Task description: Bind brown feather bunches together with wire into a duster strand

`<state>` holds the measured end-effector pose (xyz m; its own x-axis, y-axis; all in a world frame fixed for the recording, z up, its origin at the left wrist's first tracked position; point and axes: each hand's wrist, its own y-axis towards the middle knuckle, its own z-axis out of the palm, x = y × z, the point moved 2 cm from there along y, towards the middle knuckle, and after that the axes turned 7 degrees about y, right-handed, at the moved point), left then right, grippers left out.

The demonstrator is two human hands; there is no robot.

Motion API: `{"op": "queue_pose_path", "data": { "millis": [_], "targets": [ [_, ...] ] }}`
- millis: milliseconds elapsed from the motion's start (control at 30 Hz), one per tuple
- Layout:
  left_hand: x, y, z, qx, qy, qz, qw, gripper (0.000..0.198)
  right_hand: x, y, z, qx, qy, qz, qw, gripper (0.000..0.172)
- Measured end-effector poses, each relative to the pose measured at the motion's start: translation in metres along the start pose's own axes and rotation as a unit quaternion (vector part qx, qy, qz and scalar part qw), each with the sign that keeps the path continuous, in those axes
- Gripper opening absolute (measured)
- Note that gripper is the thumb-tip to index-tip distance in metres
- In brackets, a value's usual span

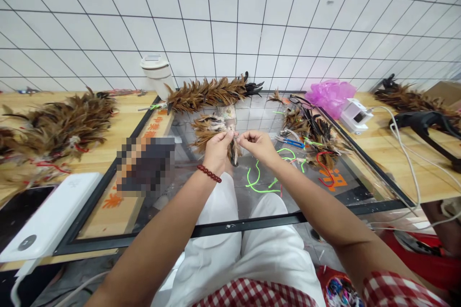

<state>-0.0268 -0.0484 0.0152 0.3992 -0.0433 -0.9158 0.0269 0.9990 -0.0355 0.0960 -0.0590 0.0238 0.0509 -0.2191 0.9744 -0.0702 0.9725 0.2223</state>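
Note:
My left hand, with a dark red bead bracelet at its wrist, is closed in a pinch at the pale quill ends of a brown feather bunch. The bunch fans out to the left above the glass, and a few dark tips hang below the fingers. My right hand is close beside it, thumb and forefinger pinched together near the quill ends. Whatever sits between those right fingertips is too small to name. Right of the hands lie blue-handled thread snips, bright green cord and a pile of loose feathers.
A black-framed glass panel spans the worktop before me. Behind it lie a long feather strip and a white lidded container. More feathers and a white power bank are left; a pink plastic bag and cables are right.

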Motion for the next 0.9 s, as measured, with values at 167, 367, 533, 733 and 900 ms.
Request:
{"op": "queue_pose_path", "data": {
  "millis": [167, 367, 533, 733, 900],
  "targets": [
    [-0.004, -0.002, 0.001, -0.009, -0.018, 0.0, 1.0, 0.03, 0.007, -0.001, -0.001, -0.002, 0.022, 0.004, 1.0, 0.021],
    [-0.001, -0.001, -0.001, -0.003, 0.068, 0.05, 0.996, 0.023, 0.009, -0.002, 0.001, -0.015, 0.039, -0.011, 0.999, 0.032],
    [-0.001, -0.006, 0.003, 0.027, 0.051, -0.006, 0.998, 0.028, 0.002, 0.004, -0.004, -0.005, 0.037, -0.054, 0.998, 0.039],
    [-0.005, -0.011, 0.006, 0.016, 0.052, -0.035, 0.998, 0.035, 0.004, 0.001, -0.009, -0.024, -0.05, -0.117, 0.992, 0.023],
    [-0.002, -0.008, 0.004, 0.021, 0.046, -0.041, 0.998, 0.03, 0.007, -0.001, -0.009, -0.047, -0.118, -0.138, 0.982, 0.017]
  ]
}}
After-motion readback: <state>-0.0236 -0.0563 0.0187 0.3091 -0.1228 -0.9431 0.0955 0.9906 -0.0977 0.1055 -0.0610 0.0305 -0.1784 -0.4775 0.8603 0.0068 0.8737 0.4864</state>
